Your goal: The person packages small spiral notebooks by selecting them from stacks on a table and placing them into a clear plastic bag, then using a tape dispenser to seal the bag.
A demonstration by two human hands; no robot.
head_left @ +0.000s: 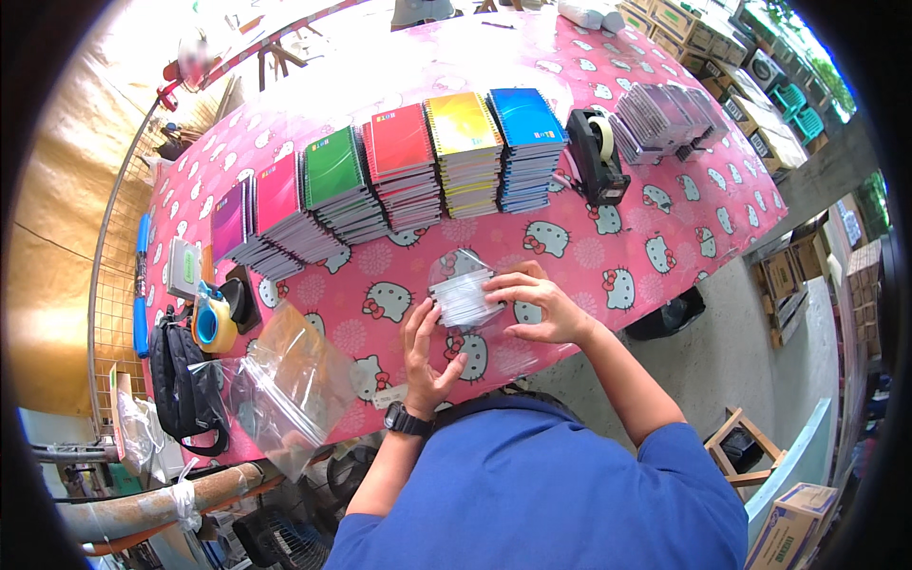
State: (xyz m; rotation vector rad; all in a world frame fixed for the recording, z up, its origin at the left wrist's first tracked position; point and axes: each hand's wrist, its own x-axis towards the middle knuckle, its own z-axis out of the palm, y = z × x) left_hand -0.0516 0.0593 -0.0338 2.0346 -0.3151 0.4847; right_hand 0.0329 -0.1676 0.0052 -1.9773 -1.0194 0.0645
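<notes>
A small bundle with white, layered edges (465,298) lies on the table in front of me, in clear plastic film. Loose film stands up at its far side. My left hand (427,356) rests its fingertips against the bundle's left side, with the thumb held apart. On the other side, my right hand (541,306) touches the right edge with spread fingers. Its thumb stays away from the bundle, and the patterned cloth shows in the gap. What the bundle contains is hard to make out through the glare. Clear plastic bags (294,380) lie left of my left hand.
Stacks of spiral notebooks, including green (334,169), red (397,142) and blue (528,119) ones, line the pink tablecloth (589,252) beyond my hands. A black tape dispenser (598,157) and wrapped packs (665,122) stand right. A tape roll (214,328) and black bag (179,385) lie left.
</notes>
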